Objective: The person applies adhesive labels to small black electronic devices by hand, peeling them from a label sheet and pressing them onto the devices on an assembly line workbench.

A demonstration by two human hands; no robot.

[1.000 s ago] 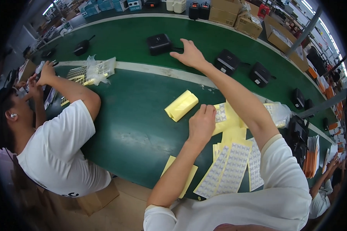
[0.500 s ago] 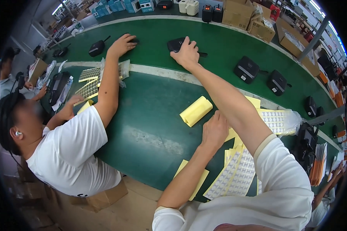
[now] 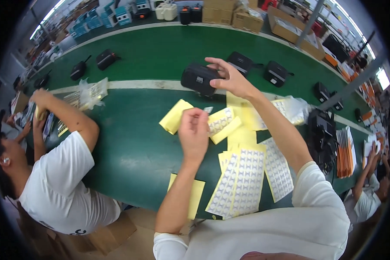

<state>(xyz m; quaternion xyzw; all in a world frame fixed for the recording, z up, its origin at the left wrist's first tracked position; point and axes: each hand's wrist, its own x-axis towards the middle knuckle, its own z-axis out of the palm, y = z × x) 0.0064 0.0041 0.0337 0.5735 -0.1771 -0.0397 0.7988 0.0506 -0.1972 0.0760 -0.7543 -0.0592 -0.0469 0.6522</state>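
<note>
My right hand grips the right end of a black zip case, thumb in front, and holds it up above the bench's far edge. Pale printing marks the case's near face. Below it, my left hand is closed in a pinch, with a small pale sticker at its fingertips. Just right of that hand lies a partly used sticker sheet on yellow backing. A folded yellow sheet rests to its left. Nearer me, several white sticker sheets overlap on the green bench.
Beyond the bench runs a green belt carrying more black cases. At left a co-worker in white handles something yellow. A plastic bag, black items and an orange-edged stack are at right.
My right hand has lifted the black case off the belt and brought it nearer. My left hand now shows a sticker in its pinch. The co-worker's arm has drawn back from the belt.
</note>
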